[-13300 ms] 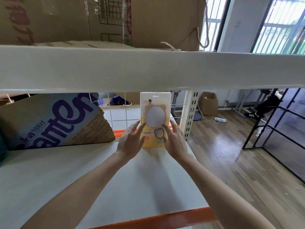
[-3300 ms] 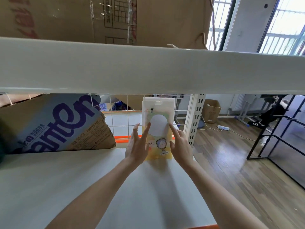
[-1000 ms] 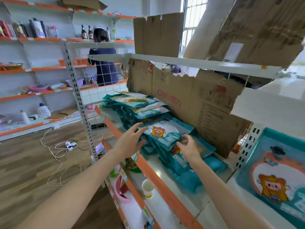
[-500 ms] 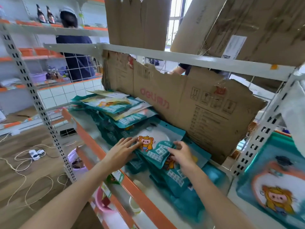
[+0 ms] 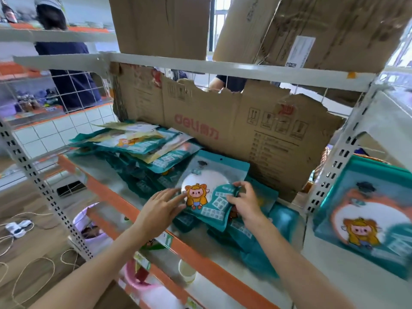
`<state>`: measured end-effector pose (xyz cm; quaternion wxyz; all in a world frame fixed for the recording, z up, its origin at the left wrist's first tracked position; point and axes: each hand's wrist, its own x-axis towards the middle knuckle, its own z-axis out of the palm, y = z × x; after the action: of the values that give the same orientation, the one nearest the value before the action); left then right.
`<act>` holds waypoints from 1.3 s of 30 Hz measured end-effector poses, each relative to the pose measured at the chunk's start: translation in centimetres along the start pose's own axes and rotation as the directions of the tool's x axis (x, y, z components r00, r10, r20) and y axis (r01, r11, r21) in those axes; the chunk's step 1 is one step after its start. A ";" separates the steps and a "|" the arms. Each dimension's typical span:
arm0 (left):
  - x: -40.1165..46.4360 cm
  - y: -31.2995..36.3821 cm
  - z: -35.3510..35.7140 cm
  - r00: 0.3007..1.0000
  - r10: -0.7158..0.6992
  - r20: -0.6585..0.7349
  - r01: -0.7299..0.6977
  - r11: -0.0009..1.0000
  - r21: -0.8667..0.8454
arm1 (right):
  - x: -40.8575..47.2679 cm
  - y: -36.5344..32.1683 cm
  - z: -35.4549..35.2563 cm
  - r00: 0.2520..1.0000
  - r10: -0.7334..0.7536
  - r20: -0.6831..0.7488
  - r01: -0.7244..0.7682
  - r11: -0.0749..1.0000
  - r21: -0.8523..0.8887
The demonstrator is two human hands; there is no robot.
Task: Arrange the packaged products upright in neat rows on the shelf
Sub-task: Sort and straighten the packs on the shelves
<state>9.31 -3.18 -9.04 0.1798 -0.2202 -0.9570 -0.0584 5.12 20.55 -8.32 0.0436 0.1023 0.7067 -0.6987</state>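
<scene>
Teal packet with cartoon figure and white round window, tilted up off heap of teal packets on orange-edged shelf. Right hand pinching packet's lower right edge, fingers curled. Left hand flat against packet's left edge, fingers straight, close together. Torn cardboard sheet standing behind heap. Another teal packet upright on neighbouring shelf, right. White cup on lower shelf.

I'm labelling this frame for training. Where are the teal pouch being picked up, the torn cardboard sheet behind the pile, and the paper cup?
teal pouch (image 5: 206, 175): head view, on its white round window.
cardboard sheet (image 5: 223, 121): head view, on its printed face.
paper cup (image 5: 186, 269): head view, on its rim, lower shelf.
</scene>
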 end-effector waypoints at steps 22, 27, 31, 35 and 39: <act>3.3 14.5 0.5 0.996 -0.073 0.048 0.080 0.555 -0.828 | -16.2 2.0 -14.6 0.826 -0.297 -0.479 0.318 0.947 -0.039; 5.1 17.8 0.5 0.999 0.005 0.052 0.040 0.556 -0.830 | -17.2 2.0 -17.8 0.775 -0.276 -0.568 0.316 0.948 -0.029; 6.6 21.2 1.0 0.996 0.041 0.079 0.044 0.539 -0.841 | -17.4 2.2 -21.2 0.760 -0.237 -0.605 0.243 0.967 -0.075; 8.5 24.5 2.0 0.989 0.089 0.122 0.058 0.519 -0.853 | -16.5 3.1 -25.0 0.728 -0.205 -0.654 0.157 0.979 -0.132; 10.5 27.1 3.0 0.984 0.149 0.101 -0.001 0.566 -0.824 | -15.4 3.0 -28.2 0.708 -0.194 -0.679 0.132 0.981 -0.142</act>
<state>11.55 25.88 -7.09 -0.0173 -0.3227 -0.8212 -0.4702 23.04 47.35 -7.56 -0.2798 0.2899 0.7066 -0.5817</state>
